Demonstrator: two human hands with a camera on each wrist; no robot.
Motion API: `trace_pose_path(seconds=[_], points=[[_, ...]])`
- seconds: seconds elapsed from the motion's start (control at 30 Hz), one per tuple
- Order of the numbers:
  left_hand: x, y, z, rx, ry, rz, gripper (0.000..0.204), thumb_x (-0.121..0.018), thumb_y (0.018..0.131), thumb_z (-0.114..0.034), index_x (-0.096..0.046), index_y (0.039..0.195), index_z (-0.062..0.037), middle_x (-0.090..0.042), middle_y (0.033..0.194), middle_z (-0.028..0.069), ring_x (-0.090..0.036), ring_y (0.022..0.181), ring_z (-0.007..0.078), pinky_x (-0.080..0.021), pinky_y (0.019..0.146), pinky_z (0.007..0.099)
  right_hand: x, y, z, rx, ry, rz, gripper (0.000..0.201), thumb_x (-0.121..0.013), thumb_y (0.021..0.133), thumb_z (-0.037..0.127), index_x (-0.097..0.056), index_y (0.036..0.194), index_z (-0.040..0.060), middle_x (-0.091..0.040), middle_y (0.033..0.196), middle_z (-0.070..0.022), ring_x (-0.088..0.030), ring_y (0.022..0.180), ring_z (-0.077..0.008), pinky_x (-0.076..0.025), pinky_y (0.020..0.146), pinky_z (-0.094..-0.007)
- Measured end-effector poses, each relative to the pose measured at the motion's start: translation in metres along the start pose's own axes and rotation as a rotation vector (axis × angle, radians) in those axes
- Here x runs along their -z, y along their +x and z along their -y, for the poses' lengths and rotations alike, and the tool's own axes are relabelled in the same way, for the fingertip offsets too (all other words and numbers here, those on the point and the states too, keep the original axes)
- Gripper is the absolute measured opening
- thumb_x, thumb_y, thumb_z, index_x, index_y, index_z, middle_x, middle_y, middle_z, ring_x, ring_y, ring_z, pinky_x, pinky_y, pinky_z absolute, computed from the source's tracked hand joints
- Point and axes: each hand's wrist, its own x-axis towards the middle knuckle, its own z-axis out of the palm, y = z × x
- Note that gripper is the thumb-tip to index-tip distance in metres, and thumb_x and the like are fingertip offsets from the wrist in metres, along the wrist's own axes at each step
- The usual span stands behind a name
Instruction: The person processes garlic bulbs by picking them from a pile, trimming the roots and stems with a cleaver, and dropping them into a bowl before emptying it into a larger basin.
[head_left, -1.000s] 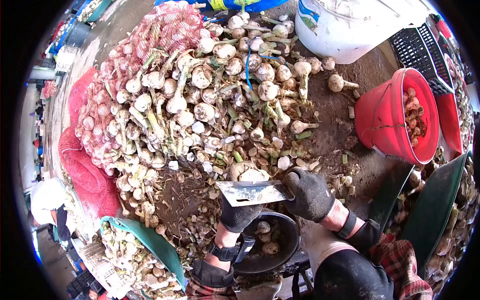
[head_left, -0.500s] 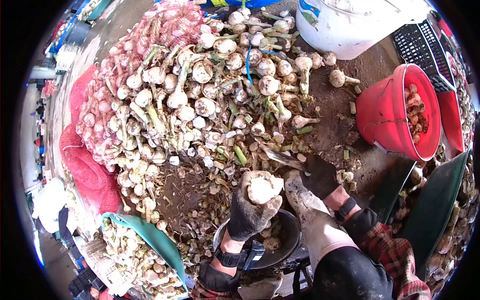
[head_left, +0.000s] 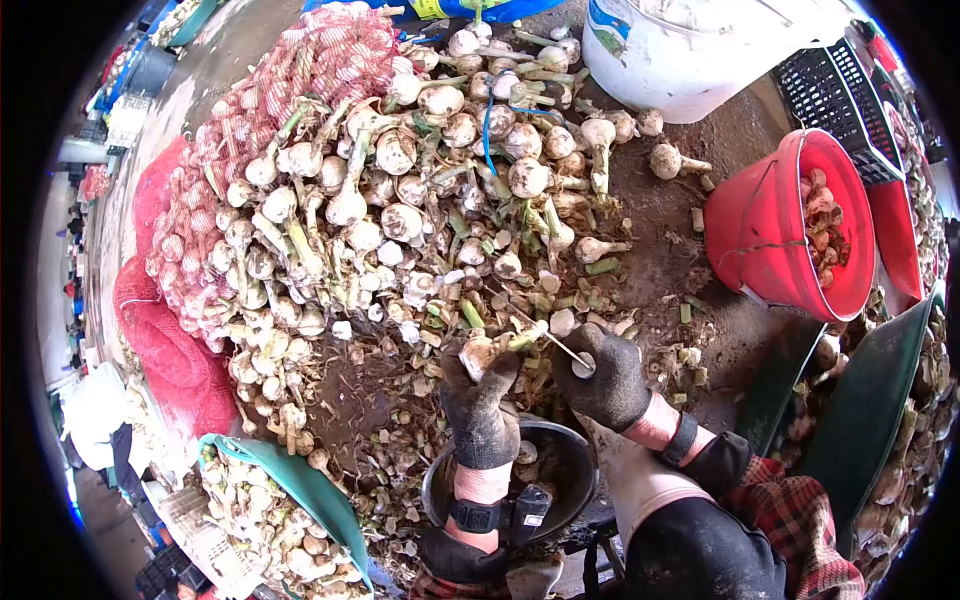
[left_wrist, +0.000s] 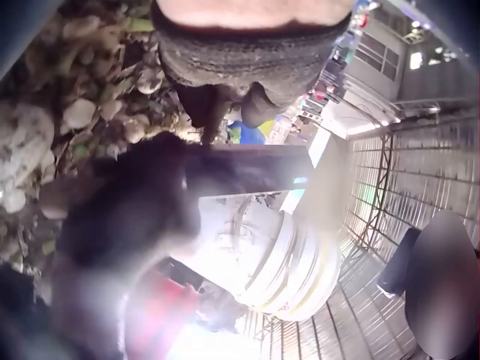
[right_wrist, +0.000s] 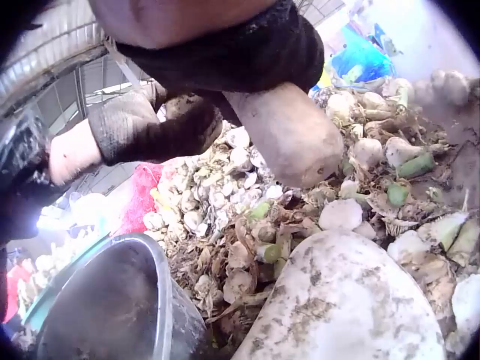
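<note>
Since half a second ago, the left hand [head_left: 480, 415] has rolled over and carried its garlic bulb [head_left: 477, 356] a little toward 10 o'clock, so the white cut face that looked up is turned away and a stem [head_left: 526, 338] now points toward 2 o'clock. The right hand [head_left: 608, 385] has drawn back toward 7 or 8 o'clock, and the knife [head_left: 569, 351] it holds shows as a thin line, almost edge-on.

In the head view, the bulb sits at 12 o'clock from the left hand, pinched between thumb and fingers, though most of the fingers are hidden behind it. The right hand, near 3 o'clock from the left, is curled tightly round the knife, its blade reaching toward 10 o'clock beside the stem's end; whether the two touch I cannot tell. Both hands wear dark gloves.

A dark bucket [head_left: 577, 465] with bulbs in it stands at 4 to 5 o'clock from the left hand. The heap of garlic [head_left: 365, 235] spreads out at 11 o'clock and the red mesh sack [head_left: 180, 350] lies between 9 and 10. From the right hand, a red bucket [head_left: 755, 215] stands between 1 and 2 o'clock, and a white bucket [head_left: 660, 75] at 12.
</note>
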Motion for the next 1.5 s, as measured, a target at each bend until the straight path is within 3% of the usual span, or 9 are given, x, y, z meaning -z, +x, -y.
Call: trace_pose_path(seconds=[0.3, 0.43, 0.57, 0.7, 0.9, 1.13, 1.17, 1.37, 1.5], points=[[0.002, -0.04, -0.007, 0.395, -0.505, 0.09, 0.043, -0.067, 0.084, -0.015, -0.05, 0.12, 0.0007, -0.051, 0.123, 0.0211, -0.061, 0.104, 0.0308, -0.053, 0.089, 0.0447, -0.023, -0.026, -0.055, -0.094, -0.202, 0.048, 0.025, -0.068, 0.073, 0.017, -0.06, 0.094, 0.0058, -0.061, 0.082, -0.0156, -0.062, 0.075, -0.0361, -0.05, 0.064, -0.0399], [0.04, 0.002, -0.06, 0.572, 0.298, 1.119, 0.079, -0.084, 0.066, -0.039, -0.048, 0.124, 0.0023, -0.055, 0.116, 0.0159, -0.059, 0.106, 0.0222, -0.049, 0.089, 0.0366, -0.011, -0.026, -0.06, -0.081, -0.273, 0.255, 0.027, -0.065, 0.077, 0.024, -0.058, 0.097, 0.0072, -0.06, 0.083, -0.0173, -0.061, 0.074, -0.0379, -0.049, 0.062, -0.0458], [0.046, 0.049, -0.061, 0.148, 1.089, 0.74, 0.049, -0.079, 0.074, -0.032, -0.059, 0.109, -0.0039, -0.061, 0.1, 0.0075, -0.062, 0.087, 0.0168, -0.052, 0.074, 0.0332, -0.009, -0.016, -0.059, -0.183, -0.196, 0.159, 0.026, -0.066, 0.078, 0.026, -0.059, 0.095, 0.0077, -0.061, 0.08, -0.0164, -0.061, 0.072, -0.0367, -0.05, 0.062, -0.0449], [0.025, 0.13, -0.013, -0.625, 1.535, 0.506, 0.053, -0.072, 0.073, -0.024, -0.054, 0.119, -0.0058, -0.053, 0.118, 0.0172, -0.055, 0.105, 0.0332, -0.046, 0.091, 0.0411, -0.012, 0.003, -0.056, -0.162, -0.192, 0.051, 0.02, -0.066, 0.078, 0.021, -0.057, 0.089, 0.0058, -0.06, 0.076, -0.0168, -0.061, 0.071, -0.0375, -0.049, 0.062, -0.0447], [0.02, 0.159, 0.027, -0.737, 2.07, 0.471, 0.056, -0.072, 0.065, -0.023, -0.058, 0.12, -0.0172, -0.047, 0.12, 0.0195, -0.048, 0.11, 0.0372, -0.044, 0.084, 0.0481, -0.013, 0.023, -0.055, -0.159, -0.123, -0.008, 0.022, -0.067, 0.079, 0.021, -0.054, 0.082, 0.0038, -0.058, 0.071, -0.0182, -0.059, 0.067, -0.0393, -0.045, 0.057, -0.0443], [-0.005, 0.164, -0.01, -0.326, 1.849, 0.669, 0.043, -0.071, 0.073, -0.022, -0.058, 0.113, -0.0093, -0.055, 0.111, 0.0192, -0.058, 0.097, 0.0365, -0.049, 0.083, 0.0427, -0.002, 0.035, -0.057, -0.162, -0.081, -0.079, 0.017, -0.067, 0.078, 0.017, -0.058, 0.078, 0.0032, -0.059, 0.07, -0.0195, -0.061, 0.067, -0.0382, -0.047, 0.056, -0.0415], [0.008, 0.178, 0.004, -0.699, 1.635, 0.642, 0.044, -0.07, 0.075, -0.028, -0.058, 0.111, -0.0048, -0.06, 0.105, 0.019, -0.059, 0.097, 0.0361, -0.05, 0.082, 0.0413, -0.001, 0.039, -0.057, -0.165, -0.08, -0.086, 0.017, -0.067, 0.078, 0.017, -0.058, 0.078, 0.0032, -0.059, 0.07, -0.0195, -0.061, 0.067, -0.0382, -0.047, 0.056, -0.0415], [-0.073, 0.192, 0.05, -0.84, 1.735, -0.032, 0.07, -0.074, 0.07, -0.046, -0.052, 0.118, -0.0015, -0.053, 0.115, 0.028, -0.054, 0.105, 0.043, -0.046, 0.086, 0.0488, 0.0, 0.068, -0.067, -0.198, 0.039, -0.326, 0.017, -0.069, 0.077, 0.015, -0.057, 0.076, 0.002, -0.056, 0.064, -0.0205, -0.061, 0.062, -0.0381, -0.046, 0.053, -0.0408], [-0.082, 0.194, 0.053, -0.658, 1.492, -0.074, 0.06, -0.08, 0.06, -0.04, -0.059, 0.101, -0.0009, -0.051, 0.111, 0.0255, -0.054, 0.101, 0.0403, -0.046, 0.085, 0.0485, 0.01, 0.061, -0.065, -0.209, 0.019, -0.324, 0.018, -0.069, 0.077, 0.014, -0.055, 0.075, 0.0014, -0.056, 0.064, -0.0204, -0.061, 0.061, -0.037, -0.045, 0.052, -0.0408]])
